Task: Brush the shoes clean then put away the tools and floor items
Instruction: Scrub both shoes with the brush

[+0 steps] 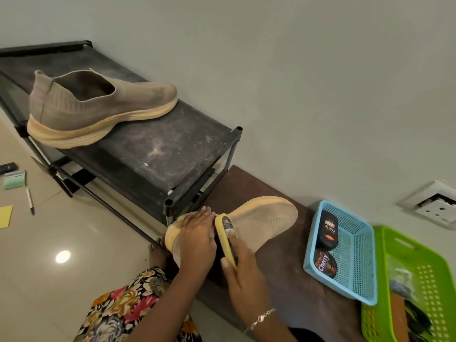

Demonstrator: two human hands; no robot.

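A tan shoe (266, 220) lies tipped on its side on the low brown desk (278, 275) along the wall, its toe pointing towards the blue basket (311, 240) and its heel end just beside the corner post of the black shoe rack (158, 154). The left hand (197, 239) covers that heel end, fingers together and curved over the knit upper, so its grip is on the shoe itself. The right hand (243, 270), with a bracelet (261, 318) at the wrist, has its grip closed around a yellow-backed brush (225, 236) – thumb along the near edge, the brush set against the middle of the shoe right next to the left fingertips. The second shoe (98, 104) of the pair stands upright on the dusty top shelf of the rack, toe towards the wall. In the blue basket lie a dark polish bottle (327, 230) and a round tin (325, 265) marked Cherry; a green basket (429, 275) touches it on the right, its contents too dim to name. On the tiled floor to the left, well apart from the hands, are a pen (30, 201), a pale green pad (14, 180), a yellow sheet (5, 215) and a dark remote (7, 167) – the last two cut by the frame edge. A floral garment (123, 304) shows below the arms.
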